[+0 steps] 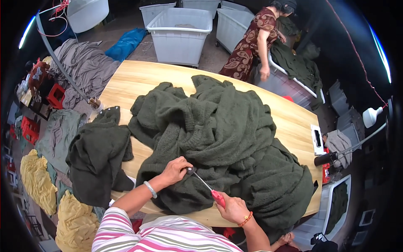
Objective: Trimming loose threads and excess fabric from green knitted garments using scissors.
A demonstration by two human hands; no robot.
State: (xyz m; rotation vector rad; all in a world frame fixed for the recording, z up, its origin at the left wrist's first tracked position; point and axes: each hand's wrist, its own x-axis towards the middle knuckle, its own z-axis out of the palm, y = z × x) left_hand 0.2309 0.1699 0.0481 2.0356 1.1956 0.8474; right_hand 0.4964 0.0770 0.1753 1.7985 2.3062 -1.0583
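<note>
A large heap of dark green knit garments [218,122] spreads across the light wooden table in front of me. At the heap's near side, my left hand [176,171] is closed in a pinch on a small dark piece with a pale spot; I cannot make out whether it is part of the knit. My right hand [235,208] grips the red handle of a thin metal-shafted tool [205,183]. The tool's tip reaches up to the dark piece at my left fingertips. To the left, another dark green garment [98,153] hangs partly over the table edge.
A co-worker [252,46] stands beyond the table by a bin of green garments [296,63]. White bins [179,40] stand at the back. Grey [79,63] and yellow cloth [77,222] lies at left. A lamp arm [327,158] juts in at right. Another person's hands [285,239] show lower right.
</note>
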